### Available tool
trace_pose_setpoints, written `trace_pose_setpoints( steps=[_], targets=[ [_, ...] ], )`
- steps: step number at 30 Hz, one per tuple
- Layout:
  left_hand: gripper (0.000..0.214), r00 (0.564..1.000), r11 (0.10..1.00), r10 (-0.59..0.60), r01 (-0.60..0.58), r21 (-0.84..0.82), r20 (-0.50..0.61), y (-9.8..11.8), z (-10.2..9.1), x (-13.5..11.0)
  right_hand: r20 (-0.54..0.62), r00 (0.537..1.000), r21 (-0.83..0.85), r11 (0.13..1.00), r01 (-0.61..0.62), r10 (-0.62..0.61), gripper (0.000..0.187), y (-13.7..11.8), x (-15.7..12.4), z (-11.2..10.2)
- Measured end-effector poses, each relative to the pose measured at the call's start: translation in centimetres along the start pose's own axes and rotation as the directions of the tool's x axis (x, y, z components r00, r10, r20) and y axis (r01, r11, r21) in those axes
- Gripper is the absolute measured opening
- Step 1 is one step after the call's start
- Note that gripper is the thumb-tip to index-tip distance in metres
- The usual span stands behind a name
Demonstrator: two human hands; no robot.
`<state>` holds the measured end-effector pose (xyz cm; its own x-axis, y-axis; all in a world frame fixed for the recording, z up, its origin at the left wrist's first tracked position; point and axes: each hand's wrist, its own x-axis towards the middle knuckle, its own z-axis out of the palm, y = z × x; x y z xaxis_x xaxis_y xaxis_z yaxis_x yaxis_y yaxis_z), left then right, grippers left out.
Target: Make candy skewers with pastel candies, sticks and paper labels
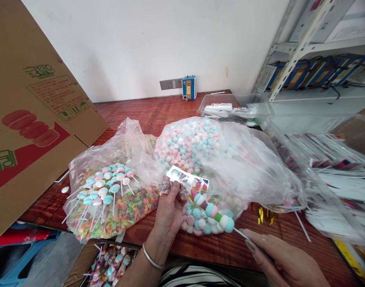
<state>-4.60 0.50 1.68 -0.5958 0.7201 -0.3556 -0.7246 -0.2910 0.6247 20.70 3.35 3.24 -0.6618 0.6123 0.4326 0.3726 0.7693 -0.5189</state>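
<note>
My right hand [279, 255] pinches the bare white stick of a marshmallow skewer [214, 210], which slants up to the left with pastel marshmallows along it. My left hand [170, 215], a bangle at its wrist, is closed on a clear plastic wrapper with a white printed label [185, 178]. The far end of the skewer lies beside the label; whether it is inside the wrapper I cannot tell. Behind both hands sits a large clear bag of pastel marshmallows [191, 137]. Left of my left hand, marshmallow lollipops [103, 185] rest on a bag of colourful ring candies [134, 207].
A tall cardboard box [41, 99] stands at the left. Below the table edge is a carton of wrapped candies [112, 265]. A clear plastic tray [236, 105] sits at the back, with a blue device [189, 87] by the wall. Stacks of cards [328, 149] and sticks [344, 191] lie right.
</note>
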Motion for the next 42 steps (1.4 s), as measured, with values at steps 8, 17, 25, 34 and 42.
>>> trace_pose_setpoints(
  steps=[8,17,25,34,42],
  targets=[
    [0.028,0.997,0.993,0.07,-0.071,0.091,0.019,0.0,-0.2,-0.1,0.005,1.0,-0.119,0.993,-0.024,0.025,0.027,0.5,-0.5,-0.3],
    [0.018,0.989,0.996,0.091,-0.092,0.0,0.115,0.0,0.4,-0.4,0.21,0.865,0.401,0.767,-0.501,0.455,0.026,-0.9,0.1,0.9],
    [0.008,0.979,0.961,-0.149,0.177,-0.215,0.14,0.4,1.1,0.4,0.527,0.618,0.763,-0.004,-0.647,0.583,0.037,-2.4,-0.4,5.1],
    [0.011,0.982,0.963,-0.19,0.191,-0.19,0.022,0.0,2.3,0.5,0.155,0.871,0.509,0.719,-0.474,0.465,0.022,-2.0,-0.6,6.2],
    [0.003,0.985,0.972,-0.175,0.17,-0.162,-0.015,-0.1,2.5,0.1,-0.111,0.983,0.196,0.973,-0.122,0.146,0.017,-1.2,-0.2,6.7]
  ],
)
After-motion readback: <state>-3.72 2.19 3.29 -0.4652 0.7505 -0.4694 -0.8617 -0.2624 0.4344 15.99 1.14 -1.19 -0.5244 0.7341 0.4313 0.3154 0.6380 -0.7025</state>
